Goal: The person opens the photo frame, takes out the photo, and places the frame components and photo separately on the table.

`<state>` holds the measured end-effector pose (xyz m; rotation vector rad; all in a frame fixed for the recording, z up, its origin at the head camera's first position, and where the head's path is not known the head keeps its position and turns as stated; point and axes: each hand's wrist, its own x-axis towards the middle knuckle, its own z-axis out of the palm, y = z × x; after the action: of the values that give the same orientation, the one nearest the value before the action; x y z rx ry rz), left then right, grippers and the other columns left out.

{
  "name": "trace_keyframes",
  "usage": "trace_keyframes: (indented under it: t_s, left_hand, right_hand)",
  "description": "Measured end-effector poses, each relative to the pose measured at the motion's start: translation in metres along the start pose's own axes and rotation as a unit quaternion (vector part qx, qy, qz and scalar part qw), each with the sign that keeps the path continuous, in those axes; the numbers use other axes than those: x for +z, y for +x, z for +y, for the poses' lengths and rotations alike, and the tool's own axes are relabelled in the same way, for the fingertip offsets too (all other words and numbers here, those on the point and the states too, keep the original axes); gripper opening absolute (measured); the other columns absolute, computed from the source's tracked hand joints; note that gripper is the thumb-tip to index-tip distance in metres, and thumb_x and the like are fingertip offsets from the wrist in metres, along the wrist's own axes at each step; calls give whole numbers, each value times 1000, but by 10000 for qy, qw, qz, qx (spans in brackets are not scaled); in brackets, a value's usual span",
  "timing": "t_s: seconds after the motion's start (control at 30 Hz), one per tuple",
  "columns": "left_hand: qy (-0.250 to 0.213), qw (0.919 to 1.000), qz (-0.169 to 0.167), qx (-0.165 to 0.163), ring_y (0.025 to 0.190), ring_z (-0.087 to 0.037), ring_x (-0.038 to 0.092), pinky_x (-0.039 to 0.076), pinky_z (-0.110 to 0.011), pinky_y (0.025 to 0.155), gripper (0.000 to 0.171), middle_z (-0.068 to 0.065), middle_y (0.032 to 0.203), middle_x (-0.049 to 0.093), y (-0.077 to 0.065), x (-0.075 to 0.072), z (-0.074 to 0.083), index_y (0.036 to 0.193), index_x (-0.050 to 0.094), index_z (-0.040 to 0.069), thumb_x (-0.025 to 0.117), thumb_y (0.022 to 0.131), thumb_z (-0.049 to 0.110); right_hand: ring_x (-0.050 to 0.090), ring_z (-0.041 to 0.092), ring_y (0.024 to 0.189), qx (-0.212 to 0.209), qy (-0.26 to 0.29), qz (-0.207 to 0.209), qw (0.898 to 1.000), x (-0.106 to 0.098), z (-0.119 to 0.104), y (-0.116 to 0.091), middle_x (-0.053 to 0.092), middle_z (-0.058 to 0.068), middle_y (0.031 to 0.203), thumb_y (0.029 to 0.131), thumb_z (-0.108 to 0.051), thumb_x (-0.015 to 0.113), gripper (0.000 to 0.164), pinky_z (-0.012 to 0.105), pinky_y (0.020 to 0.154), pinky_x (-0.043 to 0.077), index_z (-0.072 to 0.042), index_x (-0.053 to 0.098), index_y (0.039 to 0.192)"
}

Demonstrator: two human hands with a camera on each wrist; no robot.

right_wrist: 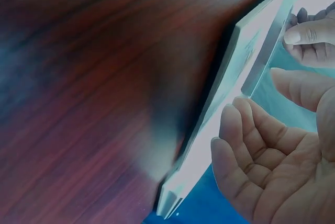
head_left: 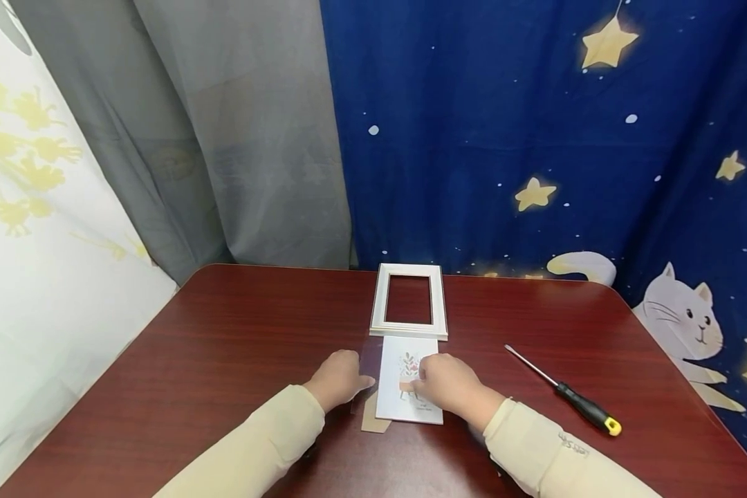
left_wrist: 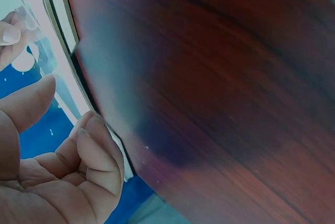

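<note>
A white card (head_left: 392,406) with a printed plant in a pot lies flat on the table, just below a white picture frame (head_left: 380,297). A clear sheet (head_left: 369,356) shows faintly along the card's left side; its outline is hard to make out. My left hand (head_left: 337,379) is beside that sheet, fingers loosely bent and thumb apart in the left wrist view. Over the card's right half is my right hand (head_left: 449,380), its thumb spread from relaxed fingers (right_wrist: 230,124); whether it touches the card cannot be told. Brown cardboard (head_left: 373,418) sticks out under the card's lower left corner.
To the right lies a screwdriver (head_left: 582,404) with a black and yellow handle, its tip pointing away. The dark red wooden table (head_left: 255,318) ends at grey and blue curtains (head_left: 442,152) behind. A white patterned cloth (head_left: 43,277) hangs at the left.
</note>
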<state>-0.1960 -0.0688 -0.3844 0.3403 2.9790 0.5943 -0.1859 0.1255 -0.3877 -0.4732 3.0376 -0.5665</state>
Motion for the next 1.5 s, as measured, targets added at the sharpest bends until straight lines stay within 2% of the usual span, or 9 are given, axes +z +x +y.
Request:
trace_keyframes:
  t_s: [0.13,0.23,0.47,0.73,0.83,1.0,1.2,1.5]
  left_hand:
    - [-116,9999,84,-67,70,-24,57,51,-40,72,28,-12,71,60,-2,-2,-7,79,62,-5,76,80,18]
    - [-189,9997,130,-114,66,-21,52,50,-39,70,27,-9,67,57,-4,-5,-12,76,61,-3,77,79,18]
    - [-90,9996,142,-247,77,-28,63,52,-43,77,35,-17,79,65,-6,-9,-24,91,64,-12,77,80,19]
    - [73,9989,82,-447,91,-36,65,51,-45,84,43,-22,88,67,-10,-17,-39,97,63,-16,78,79,21]
    - [3,9982,27,-596,89,-34,65,52,-44,82,43,-21,88,67,-12,-19,-44,97,63,-15,78,80,21]
    - [-15,9973,23,-739,76,-24,61,52,-41,75,32,-13,78,64,-14,-23,-52,85,64,-8,77,81,21]
    - [17,9975,58,-705,74,-24,60,52,-41,74,30,-11,75,63,-16,-26,-59,80,63,-6,77,81,21]
    - [-99,9965,58,-825,63,-17,47,49,-36,68,30,-5,67,54,-20,-25,-65,67,57,2,77,80,20]
  right_hand:
    - [41,11,51,-103,35,-17,9999,2,-5,3,46,-4,53,81,-27,75,35,29,50,37,-13,52,59]
    - [40,11,51,-209,19,-34,9998,5,-9,7,45,-4,53,81,-21,74,33,29,51,37,-13,51,58]
    - [40,11,51,-332,12,-260,9991,9,-19,14,44,-3,52,82,-19,71,34,28,50,35,-14,49,56]
    - [38,11,48,-518,-127,-423,9977,12,-35,25,40,-5,48,84,-23,68,40,28,47,34,-16,44,52]
    - [37,11,47,-574,-190,-444,9972,13,-41,29,39,-5,48,83,-23,69,43,29,46,35,-17,41,51]
    - [38,11,49,-587,-332,-520,9964,15,-51,35,42,-4,50,83,-24,70,45,30,46,37,-18,39,51]
    - [44,12,52,-581,-432,-635,9953,18,-59,37,48,-2,54,83,-26,70,42,31,49,42,-17,42,53]
    - [43,12,50,-705,-447,-634,9945,24,-64,39,44,-4,51,81,-27,71,45,32,48,41,-19,39,51]
